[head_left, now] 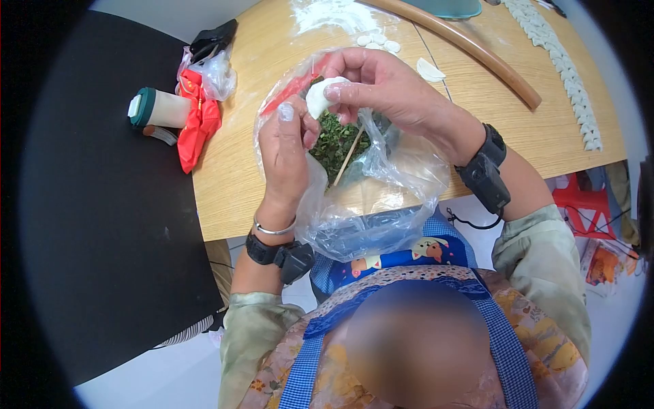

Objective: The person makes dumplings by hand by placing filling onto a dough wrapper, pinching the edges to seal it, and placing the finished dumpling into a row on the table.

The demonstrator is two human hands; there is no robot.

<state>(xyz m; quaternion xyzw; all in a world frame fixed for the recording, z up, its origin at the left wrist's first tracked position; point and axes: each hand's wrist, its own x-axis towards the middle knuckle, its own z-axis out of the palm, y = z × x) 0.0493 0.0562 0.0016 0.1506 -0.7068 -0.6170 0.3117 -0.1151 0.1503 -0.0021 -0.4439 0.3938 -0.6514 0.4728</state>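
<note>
A white folded dumpling is held up over the filling, pinched between the thumb and fingers of my right hand. Curled against its lower left edge are the fingers of my left hand, whose thumb is dusted white. Beneath both hands, chopped green filling lies in a clear plastic bag that spreads to the table's front edge. A thin wooden stick slants out of the filling. My fingers hide part of the dumpling and the bag's far side.
Small dough discs, loose flour and a half-round dough piece lie beyond my hands. A long wooden rod crosses the table. Shaped dumplings line the right side. A tumbler and red bag are at left.
</note>
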